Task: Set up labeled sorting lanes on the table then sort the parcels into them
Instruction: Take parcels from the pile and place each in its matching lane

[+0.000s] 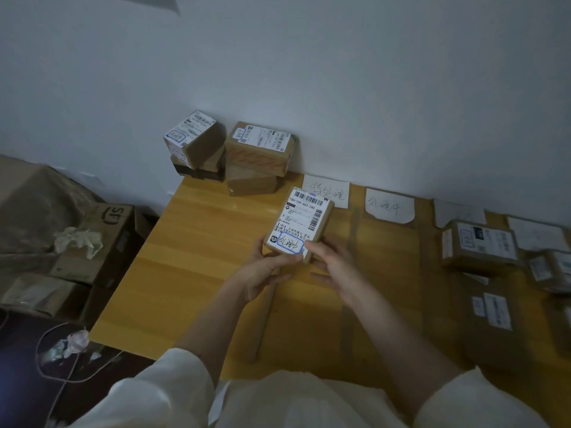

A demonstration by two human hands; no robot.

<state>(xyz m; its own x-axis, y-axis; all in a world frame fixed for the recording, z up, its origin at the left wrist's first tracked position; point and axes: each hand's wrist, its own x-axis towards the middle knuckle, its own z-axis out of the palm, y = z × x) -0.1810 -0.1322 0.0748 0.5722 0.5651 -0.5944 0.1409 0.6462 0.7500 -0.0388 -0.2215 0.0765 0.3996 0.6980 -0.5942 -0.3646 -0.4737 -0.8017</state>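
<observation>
yellow wooden table (191, 273) against a pale wall fills the view, dim and a little blurred. just above its middle a small parcel (301, 225) is held tilted up off the wood, its white shipping label facing the camera, with a handwritten mark in a blue-outlined box at its near end. left hand (262, 270) grips the near left corner, thumb on the label edge and fingers curled beneath; right hand (330, 267) pinches the near right corner, thumb on top and fingers under.

at 12 o'clock from the parcel, a handwritten paper tag (332, 191) lies flat by the wall; a second tag (390, 205) lies at 2 o'clock, and two more pale sheets further right are too faint to read. strips of brown tape (352, 242) run toward the near edge between the tags, marking lanes.

at 11 o'clock, two stacks of boxes (256, 156) stand at the table's far corner, touching the wall. at 3 o'clock, several labelled parcels (480, 245) sit in what seem to be the right-hand lanes. at 9 o'clock, off the table, cartons (102, 242) are piled on the floor.
</observation>
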